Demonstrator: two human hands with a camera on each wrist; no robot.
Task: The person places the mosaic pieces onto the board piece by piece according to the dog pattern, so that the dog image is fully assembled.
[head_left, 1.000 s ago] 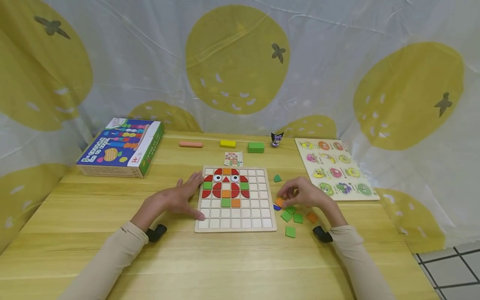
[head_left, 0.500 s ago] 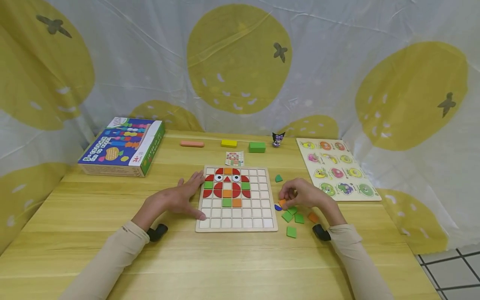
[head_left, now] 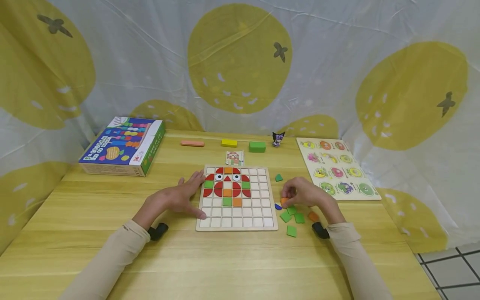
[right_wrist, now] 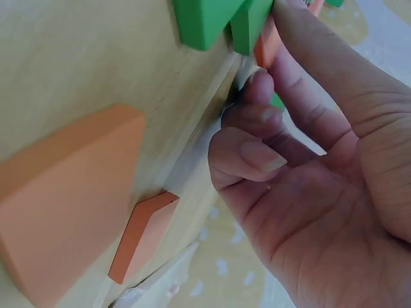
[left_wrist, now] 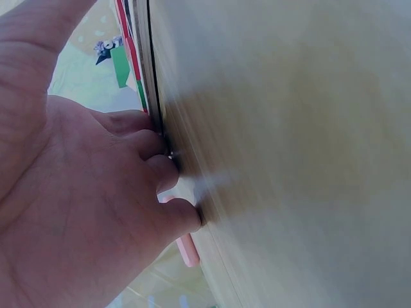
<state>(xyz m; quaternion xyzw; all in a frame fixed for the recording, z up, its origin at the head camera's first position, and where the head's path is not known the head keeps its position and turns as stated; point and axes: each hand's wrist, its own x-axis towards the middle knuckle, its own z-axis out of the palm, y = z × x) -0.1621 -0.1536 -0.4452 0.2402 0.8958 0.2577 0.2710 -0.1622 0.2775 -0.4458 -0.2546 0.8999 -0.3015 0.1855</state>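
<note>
In the head view, a wooden grid board [head_left: 237,228] carries red, orange, green and white pieces that form an owl-like face. My left hand [head_left: 180,198] rests at its left side with fingers spread, the thumb over the lower left corner. The left wrist view shows the left hand's fingertips [left_wrist: 168,170] along the board's edge. To the right of the board, my right hand [head_left: 305,192] pinches a small orange tile [head_left: 283,201] between thumb and index finger, low over the table. Beside it lie a blue half-round piece [head_left: 278,206] and several green tiles [head_left: 299,218].
A pattern card [head_left: 234,158] lies behind the board. Yellow [head_left: 229,143] and green blocks [head_left: 257,147], a pink stick [head_left: 192,143] and a small figurine [head_left: 277,139] line the back. A game box [head_left: 121,146] stands left, a fruit puzzle [head_left: 337,168] right. Another orange tile [head_left: 313,216] lies near the right wrist.
The orange tile in my right hand has shifted slightly right, away from the blue piece, which now shows more fully. My left hand has stayed in place at the board.
</note>
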